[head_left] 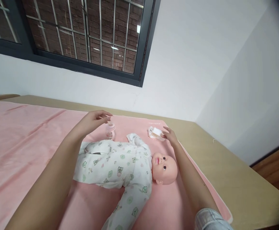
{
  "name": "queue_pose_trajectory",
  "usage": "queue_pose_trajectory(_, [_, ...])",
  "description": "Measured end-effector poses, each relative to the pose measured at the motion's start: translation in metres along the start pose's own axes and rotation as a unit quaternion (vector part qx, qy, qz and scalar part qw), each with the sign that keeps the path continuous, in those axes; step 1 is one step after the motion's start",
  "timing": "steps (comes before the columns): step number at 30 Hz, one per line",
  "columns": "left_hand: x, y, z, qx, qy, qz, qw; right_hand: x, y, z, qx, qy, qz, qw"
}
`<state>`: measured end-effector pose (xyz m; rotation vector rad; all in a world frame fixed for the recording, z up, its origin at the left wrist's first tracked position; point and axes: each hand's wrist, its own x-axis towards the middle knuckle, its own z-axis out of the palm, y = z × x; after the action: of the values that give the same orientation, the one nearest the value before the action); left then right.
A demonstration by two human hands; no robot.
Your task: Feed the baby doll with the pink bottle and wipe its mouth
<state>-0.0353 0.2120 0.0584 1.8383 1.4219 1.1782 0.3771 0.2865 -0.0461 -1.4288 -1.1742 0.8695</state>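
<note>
A baby doll [115, 161] in a white sleepsuit with a green and grey animal print lies on its back, its bald head [166, 169] to the right. My left hand [98, 118] reaches over the doll with its fingers stretched out, at the top of a clear baby bottle [110, 131] standing beside the doll. Whether the fingertips touch the bottle I cannot tell. Beyond the doll's head, my right hand [170, 135] has its fingers apart at the edge of a small clear packet with white contents [155, 132]. It seems to hold nothing.
Under the doll a pink mat [29, 140], creased at the left, covers much of a pale wooden surface [202, 153]. A white wall [178, 70] rises behind, with a dark-framed barred window [86, 35]. Brown wood panelling [274, 166] shows at the far right.
</note>
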Motion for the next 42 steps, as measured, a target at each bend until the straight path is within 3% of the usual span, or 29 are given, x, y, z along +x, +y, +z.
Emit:
queue_pose_trajectory(5, [0.016, -0.030, 0.004, 0.050, 0.038, -0.014, 0.998, -0.008, 0.012, -0.016, -0.035, 0.139, -0.135, 0.980])
queue_pose_trajectory(8, [0.028, -0.055, 0.008, 0.099, 0.030, -0.044, 0.994, -0.013, 0.031, -0.024, -0.145, 0.240, -0.203, 0.938])
queue_pose_trajectory(10, [0.034, -0.070, 0.011, 0.135, -0.001, -0.060, 0.989, -0.017, 0.047, -0.026, -0.217, 0.271, -0.216, 0.913])
queue_pose_trajectory(12, [0.039, -0.082, 0.014, 0.168, -0.030, -0.070, 0.983, -0.019, 0.063, -0.027, -0.256, 0.268, -0.196, 0.908])
queue_pose_trajectory(16, [0.042, -0.094, 0.022, 0.206, -0.055, -0.075, 0.974, -0.020, 0.083, -0.026, -0.230, 0.219, -0.100, 0.943])
queue_pose_trajectory(19, [0.041, -0.097, 0.029, 0.232, -0.074, -0.076, 0.967, -0.018, 0.087, -0.028, -0.210, 0.189, -0.064, 0.957])
queue_pose_trajectory(31, [0.038, -0.094, 0.045, 0.262, -0.067, -0.062, 0.961, -0.019, 0.083, -0.026, -0.236, 0.195, -0.025, 0.952])
queue_pose_trajectory(42, [0.039, -0.097, 0.050, 0.271, -0.052, -0.040, 0.960, -0.018, 0.088, -0.028, -0.249, 0.202, -0.039, 0.946])
